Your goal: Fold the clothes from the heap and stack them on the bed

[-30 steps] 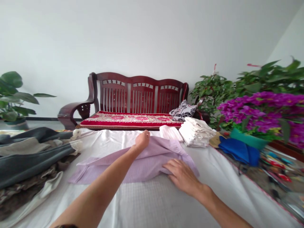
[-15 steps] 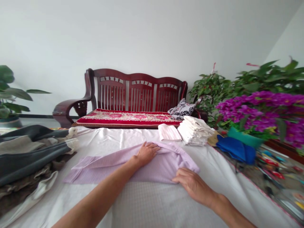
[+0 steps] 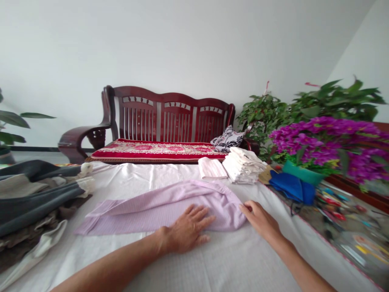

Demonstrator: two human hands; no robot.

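Note:
A lilac ribbed garment [image 3: 133, 215], which looks like a pair of trousers folded lengthwise, lies across the white cloth [image 3: 170, 267]. My left hand [image 3: 190, 229] rests flat with fingers spread at its near edge, partly on the fabric and partly on the cloth. At the garment's right end, by the gathered edge, my right hand [image 3: 258, 217] pinches the lilac fabric between thumb and fingers. Folds bunch up in the fabric between the two hands.
Behind the garment sit a folded striped cloth [image 3: 212, 168] and a stack of folded white clothes [image 3: 243, 166]. Dark and grey clothes [image 3: 36, 202] pile up on the left. Blue fabric [image 3: 291, 187], small tools and purple flowers [image 3: 328, 142] are at right. A wooden bench [image 3: 178, 115] stands behind.
My left hand has come down from the garment's upper part to its near edge. My right hand has shifted from the lower right corner to the right end. The view has turned slightly right.

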